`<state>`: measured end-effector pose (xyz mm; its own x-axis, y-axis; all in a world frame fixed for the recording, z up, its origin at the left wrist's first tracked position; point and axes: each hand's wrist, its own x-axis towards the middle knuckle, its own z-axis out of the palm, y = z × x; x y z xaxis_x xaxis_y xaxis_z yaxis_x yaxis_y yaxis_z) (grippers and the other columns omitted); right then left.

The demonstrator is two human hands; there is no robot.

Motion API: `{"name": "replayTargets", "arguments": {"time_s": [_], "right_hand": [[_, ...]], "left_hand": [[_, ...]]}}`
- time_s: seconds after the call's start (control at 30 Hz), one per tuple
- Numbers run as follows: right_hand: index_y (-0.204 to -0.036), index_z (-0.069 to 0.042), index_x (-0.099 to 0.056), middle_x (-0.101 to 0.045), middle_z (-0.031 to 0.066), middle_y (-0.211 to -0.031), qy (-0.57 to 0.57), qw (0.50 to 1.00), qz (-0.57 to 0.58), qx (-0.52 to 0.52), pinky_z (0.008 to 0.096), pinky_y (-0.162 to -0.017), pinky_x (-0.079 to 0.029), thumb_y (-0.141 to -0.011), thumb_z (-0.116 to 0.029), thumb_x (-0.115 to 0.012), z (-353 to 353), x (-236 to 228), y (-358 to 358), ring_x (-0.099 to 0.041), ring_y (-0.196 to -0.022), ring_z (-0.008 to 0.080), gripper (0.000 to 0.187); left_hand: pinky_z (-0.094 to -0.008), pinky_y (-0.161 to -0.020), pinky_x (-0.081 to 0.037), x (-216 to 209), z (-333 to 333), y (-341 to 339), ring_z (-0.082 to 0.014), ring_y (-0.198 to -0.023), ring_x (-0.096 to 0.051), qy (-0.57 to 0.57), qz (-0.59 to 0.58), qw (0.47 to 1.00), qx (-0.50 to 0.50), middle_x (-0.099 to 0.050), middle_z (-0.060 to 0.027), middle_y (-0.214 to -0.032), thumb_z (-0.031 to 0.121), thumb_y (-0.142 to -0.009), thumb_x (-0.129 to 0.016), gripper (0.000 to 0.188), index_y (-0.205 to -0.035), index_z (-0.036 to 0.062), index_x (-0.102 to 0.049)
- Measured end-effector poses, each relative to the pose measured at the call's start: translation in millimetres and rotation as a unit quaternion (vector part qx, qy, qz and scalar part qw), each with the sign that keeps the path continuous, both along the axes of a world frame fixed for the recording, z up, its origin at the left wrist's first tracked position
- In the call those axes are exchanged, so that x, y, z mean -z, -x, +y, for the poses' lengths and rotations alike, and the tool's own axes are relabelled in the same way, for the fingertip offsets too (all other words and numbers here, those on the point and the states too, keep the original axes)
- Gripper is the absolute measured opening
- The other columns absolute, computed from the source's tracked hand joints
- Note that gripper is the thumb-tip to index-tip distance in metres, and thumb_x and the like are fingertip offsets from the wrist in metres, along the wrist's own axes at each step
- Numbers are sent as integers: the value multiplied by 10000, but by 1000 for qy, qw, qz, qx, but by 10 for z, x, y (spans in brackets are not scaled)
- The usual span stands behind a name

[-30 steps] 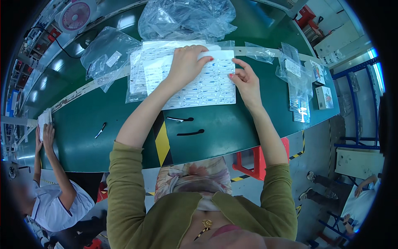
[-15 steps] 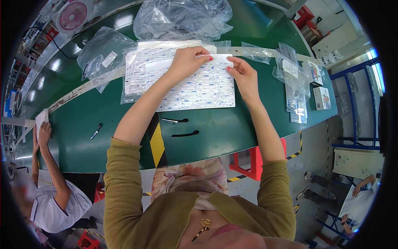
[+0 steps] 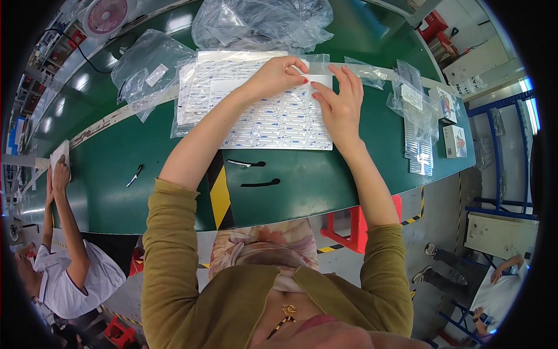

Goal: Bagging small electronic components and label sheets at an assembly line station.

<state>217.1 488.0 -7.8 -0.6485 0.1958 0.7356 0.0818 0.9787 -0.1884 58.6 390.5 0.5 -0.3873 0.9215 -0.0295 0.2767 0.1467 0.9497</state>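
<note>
The fingertips have drawn together: half a second ago the right hand (image 3: 343, 107) was at the sheet's upper right corner, apart from the left hand (image 3: 273, 75), and now its thumb and index finger have come leftward, just beside the left thumb, while its other fingers stand raised and spread. The handling therefore seems, as a judgement, to be gathered at one small spot along the upper edge instead of two. On the left hand, thumb and index finger bend toward each other, tips near; on the right, the thumb and index tips lie close together (whether either pair is clamped on anything is too small to tell). The white sheet (image 3: 285, 125) lies at the upper middle of the frame, overlapping a stack of similar sheets (image 3: 190, 96). It looks nearly flat, its lower edge almost straight, with close rows of narrow shapes and blue marks across it and a plain pale margin along the top, partly hidden by the fingers. Below it, near the frame's centre, two slim black pieces (image 3: 260, 183) rest on the green table (image 3: 302, 200).
</note>
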Motion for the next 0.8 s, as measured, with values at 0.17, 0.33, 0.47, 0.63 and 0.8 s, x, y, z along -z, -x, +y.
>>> {"name": "replayTargets", "arguments": {"time_s": [0.17,0.33,0.47,0.63,0.8], "right_hand": [[-864,-123,-672,-529,54,-986,-48,999,-18,15,414,-903,-326,-655,-91,-676,-10,3,19,-468,-989,249,211],[-857,-111,-665,-549,30,-918,-26,998,-48,-45,376,-820,-364,-644,-67,-674,69,56,19,-499,-922,229,218],[-844,-109,-661,-550,25,-908,-45,996,-43,-61,369,-813,-371,-642,-55,-669,88,-14,20,-503,-910,228,209],[-806,-90,-643,-554,26,-868,-57,992,-61,-99,371,-800,-378,-645,-58,-665,143,0,25,-509,-893,228,166],[-757,-76,-616,-544,32,-818,-46,988,-94,-111,355,-791,-381,-665,-82,-648,177,-23,65,-506,-846,214,97]], "left_hand": [[-185,-616,-401,37,16,38,-35,-674,-514,-15,-24,999,28,-617,-7,-747,99,-813,-564,212,-1021,60,-552],[-187,-551,-331,82,60,83,-26,-582,-393,1,11,997,70,-486,48,-628,59,-823,-515,249,-1072,67,-526],[-189,-543,-318,77,73,69,-25,-577,-379,7,18,997,70,-459,53,-610,61,-823,-512,262,-1084,67,-521],[-204,-551,-333,66,75,50,-37,-586,-396,7,28,997,72,-482,37,-628,71,-830,-493,266,-1095,71,-517],[-211,-570,-350,57,105,34,-54,-595,-421,22,61,995,74,-502,20,-638,66,-829,-481,275,-1102,73,-511]]}}
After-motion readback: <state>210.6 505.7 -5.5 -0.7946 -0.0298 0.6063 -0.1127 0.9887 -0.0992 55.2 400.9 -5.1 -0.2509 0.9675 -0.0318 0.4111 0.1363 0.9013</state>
